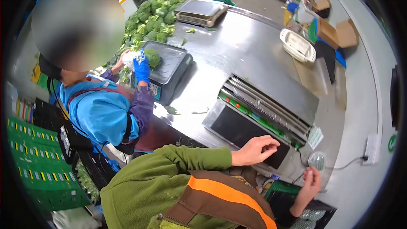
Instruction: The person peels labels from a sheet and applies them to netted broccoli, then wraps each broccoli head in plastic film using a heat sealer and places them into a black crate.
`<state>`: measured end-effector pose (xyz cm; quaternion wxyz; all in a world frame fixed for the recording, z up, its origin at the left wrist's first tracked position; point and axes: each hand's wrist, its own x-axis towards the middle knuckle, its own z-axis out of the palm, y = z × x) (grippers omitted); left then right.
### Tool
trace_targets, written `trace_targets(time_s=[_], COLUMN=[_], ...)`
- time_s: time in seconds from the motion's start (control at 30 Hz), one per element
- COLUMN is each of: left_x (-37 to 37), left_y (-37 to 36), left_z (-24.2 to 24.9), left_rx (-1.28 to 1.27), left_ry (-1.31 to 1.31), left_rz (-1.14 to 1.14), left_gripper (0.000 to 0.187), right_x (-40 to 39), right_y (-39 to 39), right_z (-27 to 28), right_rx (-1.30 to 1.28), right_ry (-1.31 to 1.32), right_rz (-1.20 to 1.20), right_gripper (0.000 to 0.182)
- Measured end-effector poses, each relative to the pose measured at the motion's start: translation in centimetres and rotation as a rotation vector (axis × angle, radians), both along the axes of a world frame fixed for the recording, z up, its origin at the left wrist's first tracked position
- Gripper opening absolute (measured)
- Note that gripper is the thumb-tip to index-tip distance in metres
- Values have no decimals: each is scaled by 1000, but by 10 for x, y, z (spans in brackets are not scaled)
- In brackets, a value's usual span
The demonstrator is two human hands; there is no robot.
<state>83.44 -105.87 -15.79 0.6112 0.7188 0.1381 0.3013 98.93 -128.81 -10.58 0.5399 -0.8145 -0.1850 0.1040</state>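
Note:
My left hand (pixel 255 151) hovers over the black plate (pixel 243 131) of a film-wrapping machine (pixel 263 112), fingers loosely bent and nothing in them. My right hand (pixel 308 186) is lower right, by the table's near edge, its fingers a little apart and curled. Just above its fingertips is a round clear-wrapped item (pixel 316 160), whose contents are too small to make out. A pale patterned label sheet (pixel 315 138) sits at the machine's right end. Below my right hand, a dark crate (pixel 324 209) holds more clear-wrapped round items.
On the left, a co-worker's blue-gloved hand (pixel 142 68) is at a broccoli head (pixel 152 57) over a weighing scale (pixel 167 65). Behind lie a broccoli heap (pixel 150 19) and a second scale (pixel 201 10). A white basket (pixel 297 44) stands far right; a power cord (pixel 343 166) runs to the wall.

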Motion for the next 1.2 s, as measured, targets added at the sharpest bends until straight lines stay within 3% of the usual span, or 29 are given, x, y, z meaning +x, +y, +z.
trace_targets(time_s=[0.33, 0.43, 0.53, 0.63, 0.77, 0.83, 0.87, 0.9, 0.93, 0.97, 1.0, 1.07, 1.1, 1.17, 1.2], left_x=[-85, -109, -130, -143, -160, -184, -201, -221, -249, -276, -285, -327, -342, -363, -357], left_y=[136, 178, 224, 270, 327, 364, 380, 393, 402, 417, 416, 430, 433, 430, 429], left_z=[-10, -6, 2, 13, 34, 50, 60, 72, 73, 63, 79, 47, 25, -25, -26], left_rx=[-166, -258, -246, -297, -191, -21, -22, 116, 310, 130, 133, 59, -1, -161, -167], left_ry=[40, -5, -28, -187, -371, -386, -420, -361, -82, -275, -298, -413, -394, -392, -389], left_rz=[544, 663, 846, 1011, 1189, 1422, 1524, 1685, 1851, 1863, 1949, 1947, 1923, 1774, 1760], left_gripper=[13, 12, 12, 14, 15, 15, 15, 15, 17, 20, 23, 24, 23, 24, 24], right_x=[-84, -110, -124, -140, -164, -181, -192, -205, -217, -227, -237, -248, -251, -253, -253], right_y=[279, 356, 429, 502, 585, 619, 632, 644, 653, 658, 661, 657, 653, 648, 648], right_z=[30, 33, -2, -43, -89, -111, -113, -111, -110, -110, -109, -100, -99, -99, -106], right_rx=[-155, -139, -134, -115, -223, -277, -287, -278, -265, -265, -185, 1, 6, -12, -65], right_ry=[-222, -59, 370, 498, 685, 949, 957, 1152, 1346, 1355, 1227, 999, 1010, 686, 644], right_rz=[751, 926, 942, 979, 1027, 1049, 1062, 1033, 995, 1000, 1062, 1185, 1168, 1228, 1185], right_gripper=[15, 16, 22, 28, 40, 54, 54, 63, 73, 73, 82, 95, 95, 99, 102])
